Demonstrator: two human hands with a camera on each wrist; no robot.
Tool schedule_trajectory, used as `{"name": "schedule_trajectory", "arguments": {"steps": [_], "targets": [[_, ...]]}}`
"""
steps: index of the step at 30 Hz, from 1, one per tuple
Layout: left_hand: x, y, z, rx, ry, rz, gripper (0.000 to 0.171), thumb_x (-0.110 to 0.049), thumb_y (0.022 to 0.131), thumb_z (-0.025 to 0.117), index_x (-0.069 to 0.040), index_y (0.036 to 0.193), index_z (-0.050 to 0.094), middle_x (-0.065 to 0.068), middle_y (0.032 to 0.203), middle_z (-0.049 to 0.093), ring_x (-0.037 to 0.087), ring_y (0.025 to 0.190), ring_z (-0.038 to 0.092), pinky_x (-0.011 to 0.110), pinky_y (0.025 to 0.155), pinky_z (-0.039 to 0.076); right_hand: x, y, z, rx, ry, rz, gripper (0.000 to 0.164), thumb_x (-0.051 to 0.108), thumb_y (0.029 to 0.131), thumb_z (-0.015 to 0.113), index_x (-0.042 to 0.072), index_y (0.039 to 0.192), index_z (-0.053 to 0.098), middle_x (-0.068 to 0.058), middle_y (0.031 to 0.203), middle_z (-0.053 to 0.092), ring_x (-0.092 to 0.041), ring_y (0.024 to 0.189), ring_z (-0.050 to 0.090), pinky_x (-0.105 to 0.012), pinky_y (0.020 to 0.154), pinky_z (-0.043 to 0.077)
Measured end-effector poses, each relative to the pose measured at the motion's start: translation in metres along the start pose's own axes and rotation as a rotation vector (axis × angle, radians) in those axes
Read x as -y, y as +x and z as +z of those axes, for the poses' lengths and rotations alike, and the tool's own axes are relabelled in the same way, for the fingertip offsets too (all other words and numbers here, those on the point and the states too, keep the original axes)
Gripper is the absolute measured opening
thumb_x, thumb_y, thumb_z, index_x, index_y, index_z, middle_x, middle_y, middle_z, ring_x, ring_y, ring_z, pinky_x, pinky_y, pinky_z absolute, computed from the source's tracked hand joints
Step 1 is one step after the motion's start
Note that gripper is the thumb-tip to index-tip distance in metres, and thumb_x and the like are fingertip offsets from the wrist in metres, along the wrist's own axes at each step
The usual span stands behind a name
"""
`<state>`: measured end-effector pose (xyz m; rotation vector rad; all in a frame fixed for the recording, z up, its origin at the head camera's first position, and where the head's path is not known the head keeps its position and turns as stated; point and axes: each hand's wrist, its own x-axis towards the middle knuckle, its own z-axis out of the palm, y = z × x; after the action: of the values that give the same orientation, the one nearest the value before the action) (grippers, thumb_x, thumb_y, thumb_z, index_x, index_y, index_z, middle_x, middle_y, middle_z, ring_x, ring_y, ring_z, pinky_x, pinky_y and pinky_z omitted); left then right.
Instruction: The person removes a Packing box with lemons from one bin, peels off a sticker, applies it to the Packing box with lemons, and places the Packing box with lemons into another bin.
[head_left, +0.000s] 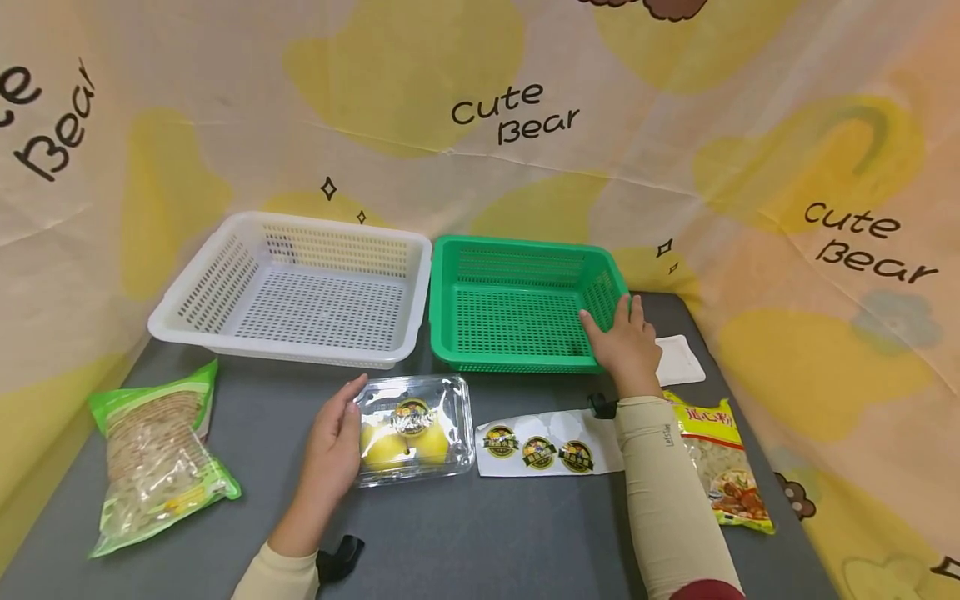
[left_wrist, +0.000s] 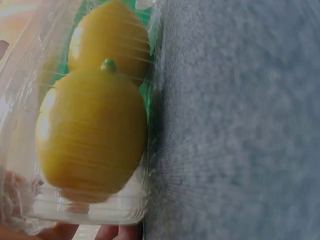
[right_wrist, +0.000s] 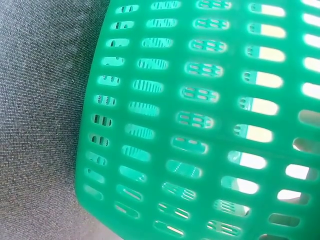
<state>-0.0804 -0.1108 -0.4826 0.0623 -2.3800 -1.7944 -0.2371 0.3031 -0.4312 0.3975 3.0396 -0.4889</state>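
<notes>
A clear plastic box (head_left: 459, 392) with two lemons (left_wrist: 92, 135) inside lies on the grey table, a round label on its lid. My left hand (head_left: 333, 437) touches the box's left side, fingers fairly straight along it. In the left wrist view, some fingertips show at the box's lower end. My right hand (head_left: 626, 354) grips the green basket (head_left: 517, 367) at its right front corner, thumb on the inner side and fingers over the rim. The right wrist view shows the perforated basket wall (right_wrist: 165, 120) close up, without the hand.
Left of the green basket stands a white basket (head_left: 300, 350). A green-edged food bag (head_left: 157, 454) lies at the left. A sticker sheet (head_left: 517, 467) sits beside the lemon box. Toward the right are a yellow food packet (head_left: 727, 467) and a white flat item (head_left: 681, 360). Printed cloth (head_left: 517, 183) hangs behind.
</notes>
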Motion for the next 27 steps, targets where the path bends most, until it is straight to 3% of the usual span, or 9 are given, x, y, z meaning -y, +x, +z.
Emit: {"name": "schedule_trajectory", "arguments": {"steps": [9,15,21,27], "targets": [[-0.01,-0.001,0.001,-0.018,-0.03,-0.027,0.045,-0.011,0.114,0.039,-0.007,0.158,0.05,0.02,0.165,0.038,0.039,0.155,0.028,0.065,0.121,0.024,0.001,0.001,0.0,0.001,0.0,0.002,0.108,0.085,0.098,0.025,0.011,0.17,-0.006,-0.018,0.176,-0.008,-0.058,0.151,0.018,-0.079,0.105,0.032],[-0.024,-0.001,0.001,-0.01,-0.053,-0.003,0.045,-0.015,0.115,0.038,-0.01,0.159,0.049,0.017,0.166,0.038,0.036,0.153,0.031,0.065,0.119,0.025,-0.001,-0.001,-0.001,0.001,0.005,0.006,0.107,0.084,0.098,0.026,0.011,0.17,-0.006,-0.019,0.176,-0.008,-0.059,0.151,0.018,-0.079,0.105,0.031],[-0.05,0.005,-0.001,-0.003,-0.069,0.045,0.045,-0.014,0.115,0.039,-0.01,0.159,0.05,0.01,0.164,0.041,0.031,0.152,0.032,0.062,0.12,0.024,-0.002,0.0,0.001,-0.001,0.004,0.003,0.109,0.086,0.098,0.025,0.01,0.17,-0.005,-0.019,0.176,-0.007,-0.059,0.15,0.019,-0.079,0.106,0.032],[-0.08,0.023,0.006,0.02,-0.033,0.064,0.045,-0.019,0.115,0.041,-0.017,0.159,0.051,0.003,0.163,0.043,0.025,0.154,0.032,0.062,0.122,0.023,-0.001,0.001,0.0,-0.001,0.011,0.0,0.108,0.085,0.098,0.027,0.011,0.17,-0.005,-0.018,0.176,-0.008,-0.059,0.15,0.02,-0.079,0.105,0.032]]}}
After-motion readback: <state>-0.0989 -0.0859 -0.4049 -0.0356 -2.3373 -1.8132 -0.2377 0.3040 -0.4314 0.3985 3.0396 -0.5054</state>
